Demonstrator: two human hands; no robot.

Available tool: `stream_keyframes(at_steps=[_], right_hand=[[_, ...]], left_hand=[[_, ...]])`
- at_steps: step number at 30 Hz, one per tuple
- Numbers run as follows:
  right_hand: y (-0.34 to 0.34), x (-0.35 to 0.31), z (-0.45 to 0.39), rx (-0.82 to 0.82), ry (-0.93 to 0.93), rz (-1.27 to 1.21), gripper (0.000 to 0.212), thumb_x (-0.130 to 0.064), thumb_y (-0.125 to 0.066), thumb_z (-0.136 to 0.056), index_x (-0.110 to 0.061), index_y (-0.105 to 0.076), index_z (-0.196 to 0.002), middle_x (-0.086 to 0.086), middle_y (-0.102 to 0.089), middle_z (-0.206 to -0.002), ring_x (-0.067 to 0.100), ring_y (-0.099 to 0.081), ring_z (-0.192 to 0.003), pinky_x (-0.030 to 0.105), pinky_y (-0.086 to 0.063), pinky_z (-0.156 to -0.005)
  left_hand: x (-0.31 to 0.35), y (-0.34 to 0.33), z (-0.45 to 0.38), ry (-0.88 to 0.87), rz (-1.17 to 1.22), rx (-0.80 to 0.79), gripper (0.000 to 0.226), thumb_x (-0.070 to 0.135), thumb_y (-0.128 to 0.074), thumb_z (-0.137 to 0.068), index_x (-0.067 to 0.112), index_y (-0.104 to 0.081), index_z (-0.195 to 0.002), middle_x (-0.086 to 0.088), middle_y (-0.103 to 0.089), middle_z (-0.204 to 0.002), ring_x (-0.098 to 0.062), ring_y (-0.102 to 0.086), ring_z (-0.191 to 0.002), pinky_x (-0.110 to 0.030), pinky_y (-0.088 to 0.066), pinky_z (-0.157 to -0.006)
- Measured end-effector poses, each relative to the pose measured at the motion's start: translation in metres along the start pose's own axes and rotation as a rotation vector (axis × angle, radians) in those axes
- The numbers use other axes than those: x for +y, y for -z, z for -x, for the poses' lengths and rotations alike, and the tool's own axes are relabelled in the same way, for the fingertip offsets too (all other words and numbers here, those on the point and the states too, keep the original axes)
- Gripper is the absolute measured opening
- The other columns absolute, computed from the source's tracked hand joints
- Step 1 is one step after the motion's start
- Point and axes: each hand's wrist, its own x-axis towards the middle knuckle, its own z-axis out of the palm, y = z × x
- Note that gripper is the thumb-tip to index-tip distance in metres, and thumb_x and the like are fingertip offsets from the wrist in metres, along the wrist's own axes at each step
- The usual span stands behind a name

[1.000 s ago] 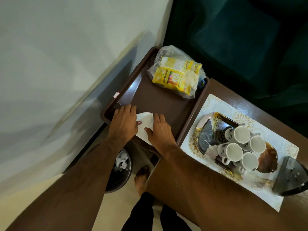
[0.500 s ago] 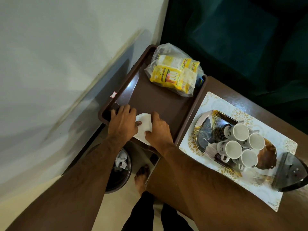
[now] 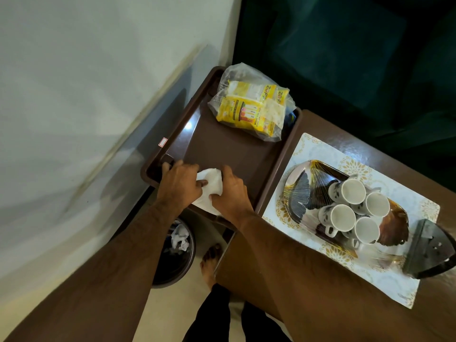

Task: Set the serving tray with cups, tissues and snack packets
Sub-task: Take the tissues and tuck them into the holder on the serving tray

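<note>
Both hands, left hand (image 3: 181, 185) and right hand (image 3: 230, 191), pinch a white folded tissue (image 3: 209, 187) between them at the brown plastic serving tray's (image 3: 222, 149) near corner, seemingly squaring it there.

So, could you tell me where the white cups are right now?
Four white cups stand clustered on the patterned dish, right of the brown tray.

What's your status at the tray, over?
Both hands, left hand and right hand, on the tissue at brown tray's near end. Snack packets on far end. Four cups not yet moved, nothing blocking.
</note>
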Motion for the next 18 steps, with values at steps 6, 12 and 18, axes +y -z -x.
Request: stream_keyframes(at_steps=[6, 12, 18], right_hand=[[0.004, 0.005, -0.002, 0.028, -0.002, -0.093, 0.070, -0.016, -0.084, -0.078, -0.017, -0.046, -0.136, 0.004, -0.065, -0.128, 0.023, -0.065, -0.115, 0.038, -0.058, -0.090], [0.021, 0.010, -0.009, 0.154, 0.108, -0.084, 0.043, -0.017, -0.082, -0.074, -0.015, -0.065, -0.113, 0.002, -0.068, -0.107, 0.015, -0.062, -0.094, 0.027, -0.052, -0.077], [0.059, 0.017, -0.010, 0.217, 0.168, -0.085, 0.041, -0.019, -0.077, -0.076, -0.016, -0.066, -0.116, 0.002, -0.075, -0.104, 0.020, -0.070, -0.094, 0.040, -0.060, -0.080]], left_hand=[[0.005, 0.002, 0.001, -0.062, 0.235, 0.100, 0.034, 0.035, -0.069, -0.093, 0.012, -0.063, -0.116, -0.008, -0.070, -0.116, -0.026, -0.062, -0.112, -0.040, -0.033, -0.105], [0.019, 0.015, 0.003, -0.172, 0.424, 0.214, 0.025, 0.028, -0.069, -0.093, 0.009, -0.061, -0.107, -0.006, -0.067, -0.101, -0.015, -0.053, -0.097, -0.031, -0.040, -0.090], [0.046, 0.035, -0.006, -0.304, 0.498, 0.258, 0.026, 0.030, -0.062, -0.097, 0.008, -0.059, -0.109, -0.005, -0.063, -0.102, -0.015, -0.058, -0.089, -0.027, -0.046, -0.074]])
